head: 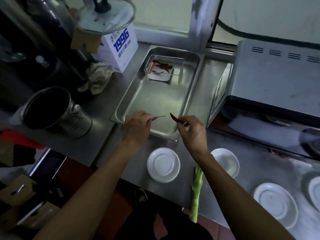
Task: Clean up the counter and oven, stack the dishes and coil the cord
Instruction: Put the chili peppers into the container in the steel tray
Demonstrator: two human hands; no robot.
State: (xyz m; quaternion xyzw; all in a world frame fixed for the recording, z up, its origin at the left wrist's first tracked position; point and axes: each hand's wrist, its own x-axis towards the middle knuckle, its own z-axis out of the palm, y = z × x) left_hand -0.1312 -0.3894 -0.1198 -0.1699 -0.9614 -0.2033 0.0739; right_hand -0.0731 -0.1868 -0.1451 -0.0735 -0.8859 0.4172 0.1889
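Observation:
My left hand [136, 126] pinches a red chili by its body, its thin stem [160, 116] pointing right, over the near end of a steel tray [128, 94]. My right hand [193, 129] pinches a second red chili [174, 117], also above the tray's near end. At the tray's far end stands a clear square container [180, 66] with several red chilies [161, 64] inside. White dishes lie on the steel counter: one [163, 165] below my left hand, one [228, 161] partly behind my right forearm, one [276, 204] and another [315, 190] at the right edge.
A countertop oven [277, 78] stands at the right with its door [259, 129] down. A green vegetable stalk [196, 193] lies at the counter's front edge. A metal pot [52, 111], a crumpled rag [97, 77], a white box [119, 47] and a glass lid [105, 16] fill the left.

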